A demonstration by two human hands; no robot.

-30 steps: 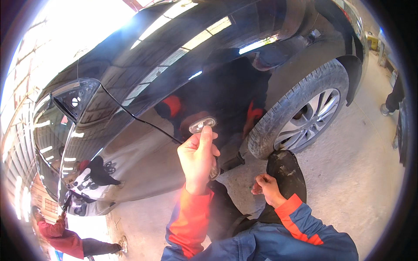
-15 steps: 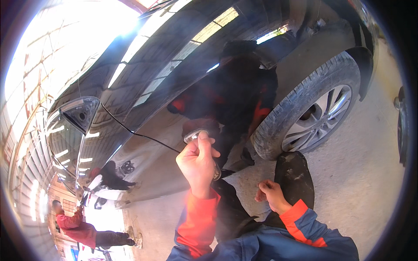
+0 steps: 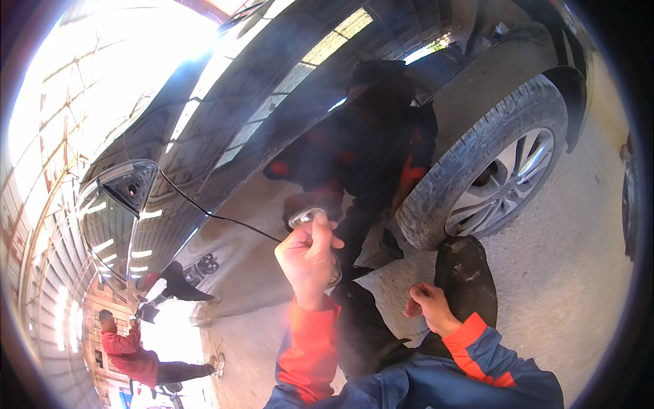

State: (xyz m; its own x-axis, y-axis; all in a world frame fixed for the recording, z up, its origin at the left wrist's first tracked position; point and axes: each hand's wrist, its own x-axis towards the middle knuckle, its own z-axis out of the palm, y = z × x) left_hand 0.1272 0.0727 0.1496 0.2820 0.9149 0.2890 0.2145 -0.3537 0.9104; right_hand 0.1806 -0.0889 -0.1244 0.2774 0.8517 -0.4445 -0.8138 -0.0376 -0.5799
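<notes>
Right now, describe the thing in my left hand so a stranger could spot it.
Start at the dark car and follow its door down. The left hand presses a small round pad there, the only pale disc against the paint.

bright daylight | blown-out glare upper left | fisheye edge bending | dark vignette | slight blur

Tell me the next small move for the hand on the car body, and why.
Probably slide the left hand a little along the dark car panel, keeping the round pad flat against it. The pad is pressed to the glossy bodywork, while the right hand rests on the knee, steadying the crouch.
</notes>
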